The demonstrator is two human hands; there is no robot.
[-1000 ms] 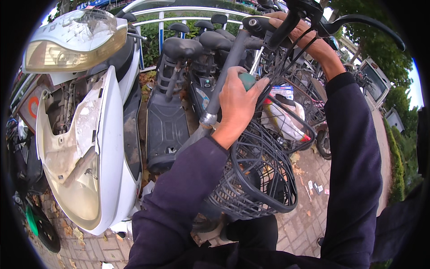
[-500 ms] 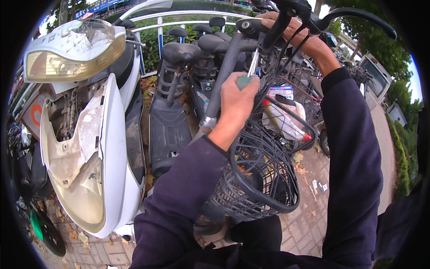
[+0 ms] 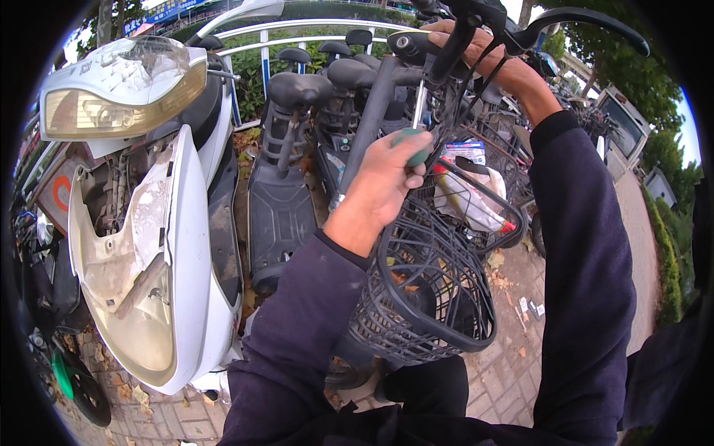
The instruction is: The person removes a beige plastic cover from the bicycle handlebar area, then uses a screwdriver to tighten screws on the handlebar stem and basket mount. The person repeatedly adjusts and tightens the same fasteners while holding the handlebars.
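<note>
In my left hand point(image 3: 375, 182) is a screwdriver point(image 3: 413, 143) with a green handle, fingers and thumb closed round it. Its metal shaft points up into the steering column of a bicycle or scooter, where the tip is hidden. My right hand point(image 3: 494, 59) lies against a black housing with a keyhole point(image 3: 410, 44), fingers bent over its far side and partly hidden behind the handlebar point(image 3: 455, 48). Several black cables point(image 3: 454, 111) hang beside the screwdriver. Below my left hand sits a black wire basket point(image 3: 439, 338) with dry leaves in it.
A white scooter front point(image 3: 186, 297) with a cracked headlight stands on the left. Beyond it are other scooters with black seats point(image 3: 297, 89) and a white railing point(image 3: 312, 26). Another basket holds a white and red bag point(image 3: 476, 197). A brake lever point(image 3: 595, 18) juts out at upper right.
My left hand has turned on the screwdriver and dropped slightly, with its fingers now showing below the handle. My right hand stays nearly where it was.
</note>
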